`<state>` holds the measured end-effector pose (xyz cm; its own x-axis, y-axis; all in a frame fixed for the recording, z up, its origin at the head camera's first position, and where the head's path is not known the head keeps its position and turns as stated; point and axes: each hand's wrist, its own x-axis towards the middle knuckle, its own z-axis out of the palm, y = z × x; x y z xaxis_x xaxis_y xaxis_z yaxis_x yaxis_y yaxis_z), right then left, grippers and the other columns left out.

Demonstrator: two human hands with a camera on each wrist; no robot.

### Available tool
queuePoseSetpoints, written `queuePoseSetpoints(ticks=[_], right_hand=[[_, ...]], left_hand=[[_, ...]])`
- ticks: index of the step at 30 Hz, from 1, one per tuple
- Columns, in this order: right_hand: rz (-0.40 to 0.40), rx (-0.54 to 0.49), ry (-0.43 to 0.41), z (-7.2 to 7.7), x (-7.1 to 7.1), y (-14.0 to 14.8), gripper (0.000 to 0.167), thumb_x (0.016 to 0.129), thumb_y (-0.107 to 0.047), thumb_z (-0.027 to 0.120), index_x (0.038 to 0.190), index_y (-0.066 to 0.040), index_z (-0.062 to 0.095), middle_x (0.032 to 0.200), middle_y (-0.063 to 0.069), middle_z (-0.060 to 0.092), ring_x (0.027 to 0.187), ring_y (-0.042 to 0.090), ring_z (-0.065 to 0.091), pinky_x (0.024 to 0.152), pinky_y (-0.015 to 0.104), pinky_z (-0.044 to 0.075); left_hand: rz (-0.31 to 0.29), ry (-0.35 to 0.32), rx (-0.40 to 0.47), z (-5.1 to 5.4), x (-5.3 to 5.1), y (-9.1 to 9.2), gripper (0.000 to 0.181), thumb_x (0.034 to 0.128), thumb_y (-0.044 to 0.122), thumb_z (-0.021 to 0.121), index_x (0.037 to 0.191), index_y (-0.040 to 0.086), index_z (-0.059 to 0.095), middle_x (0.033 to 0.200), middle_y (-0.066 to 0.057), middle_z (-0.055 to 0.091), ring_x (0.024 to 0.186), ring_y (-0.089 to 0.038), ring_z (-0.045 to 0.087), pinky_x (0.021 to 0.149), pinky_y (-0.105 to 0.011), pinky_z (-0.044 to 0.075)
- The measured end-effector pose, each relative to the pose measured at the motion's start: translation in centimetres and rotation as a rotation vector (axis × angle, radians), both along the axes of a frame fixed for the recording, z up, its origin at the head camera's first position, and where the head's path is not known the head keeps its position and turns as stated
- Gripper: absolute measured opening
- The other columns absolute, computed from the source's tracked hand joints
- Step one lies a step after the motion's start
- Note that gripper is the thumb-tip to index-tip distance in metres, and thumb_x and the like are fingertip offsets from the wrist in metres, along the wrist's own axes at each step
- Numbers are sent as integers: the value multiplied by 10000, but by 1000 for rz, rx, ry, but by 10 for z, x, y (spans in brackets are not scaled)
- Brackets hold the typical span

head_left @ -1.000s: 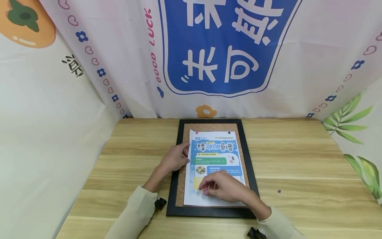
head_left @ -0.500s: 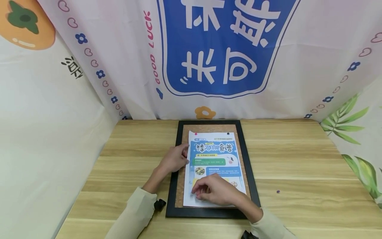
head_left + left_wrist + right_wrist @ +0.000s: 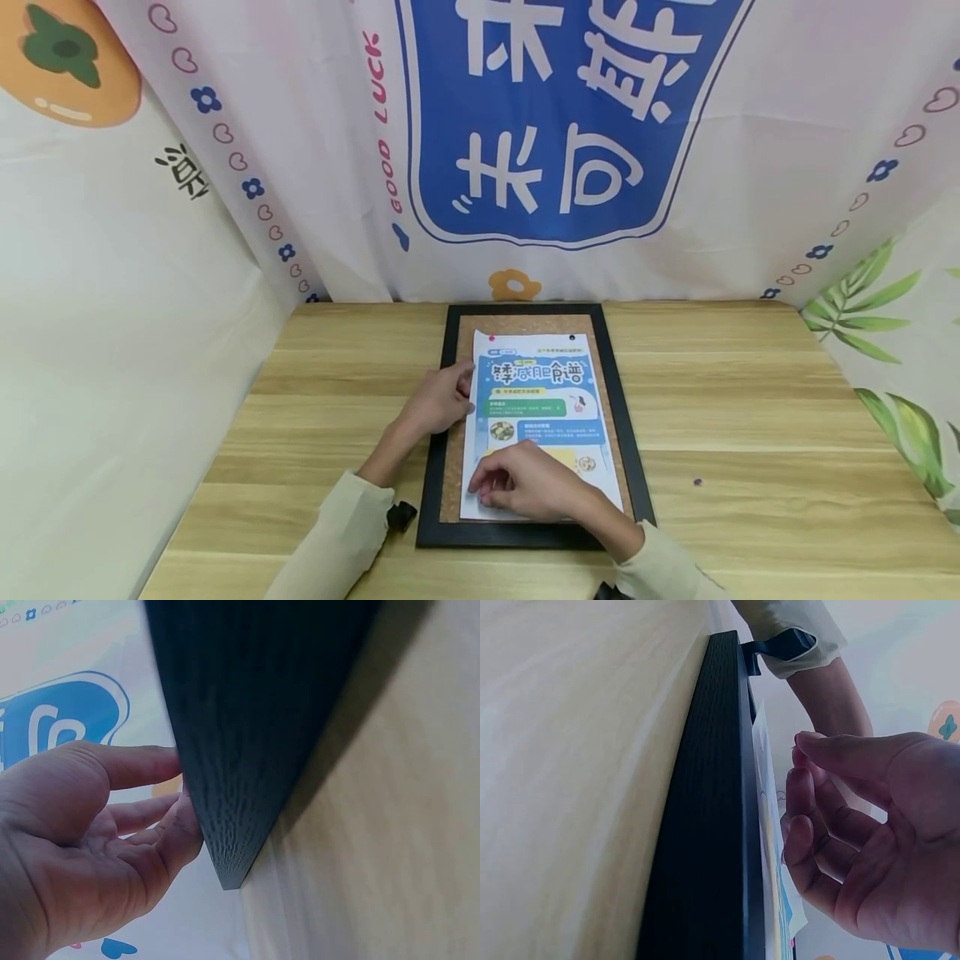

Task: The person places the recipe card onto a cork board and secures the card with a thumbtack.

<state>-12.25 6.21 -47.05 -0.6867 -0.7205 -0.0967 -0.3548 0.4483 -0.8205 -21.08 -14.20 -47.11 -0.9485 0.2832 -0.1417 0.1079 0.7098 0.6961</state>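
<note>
Two hands show in the head view: my left hand stays at the left edge of the blue-and-white printed paper sheet on the brown cork board; my right hand has slid left, near the sheet's lower-left corner, so I judge the work has shifted there. Left wrist: thumb and fingers parted, tips hidden behind the black wood-grained frame. Right wrist: fingers narrow, seemingly pinching a tiny thin pin.

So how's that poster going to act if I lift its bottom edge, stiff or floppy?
Probably floppy: the poster looks paper-thin, with a curled top left corner. It would likely hinge upward rather than slide off, since a red pin and a black pin sit along its top edge.
</note>
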Motion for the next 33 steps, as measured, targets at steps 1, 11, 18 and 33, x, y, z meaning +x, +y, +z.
queuePoseSetpoints(ticks=[1, 11, 18, 33], right_hand=[[2, 0, 3, 0, 0, -1, 105, 969, -86, 787, 1044, -153, 817, 849, -132, 724, 749, -40, 631, 726, 165, 549], [11, 11, 59, -2, -6, -4, 104, 955, -78, 798, 1021, -156, 815, 842, -119, 728, 740, -52, 604, 714, 164, 525], [7, 21, 43, -5, -4, -2, 118, 945, -58, 798, 1027, -142, 812, 834, -113, 720, 725, -47, 589, 695, 166, 518], [16, 50, 64, -4, -4, -6, 125, 948, -45, 784, 999, -154, 816, 815, -113, 722, 705, -54, 601, 677, 162, 523]], left_hand=[[2, -1, 0, 0, 0, 0, 675, 928, -53, 757, 1556, 19, 520, 977, -69, 674, 766, -177, 616, 639, -280, 506], [8, 7, -27, 4, -2, 3, 679, 936, -44, 744, 1570, 20, 510, 993, -75, 685, 809, -183, 616, 679, -278, 509], [-3, 2, -33, 3, 1, 5, 681, 933, -39, 759, 1565, 4, 510, 983, -67, 674, 792, -176, 607, 680, -276, 501], [2, -1, -14, 3, 0, 2, 679, 929, -66, 749, 1561, 1, 511, 964, -72, 669, 791, -178, 607, 651, -274, 500]])
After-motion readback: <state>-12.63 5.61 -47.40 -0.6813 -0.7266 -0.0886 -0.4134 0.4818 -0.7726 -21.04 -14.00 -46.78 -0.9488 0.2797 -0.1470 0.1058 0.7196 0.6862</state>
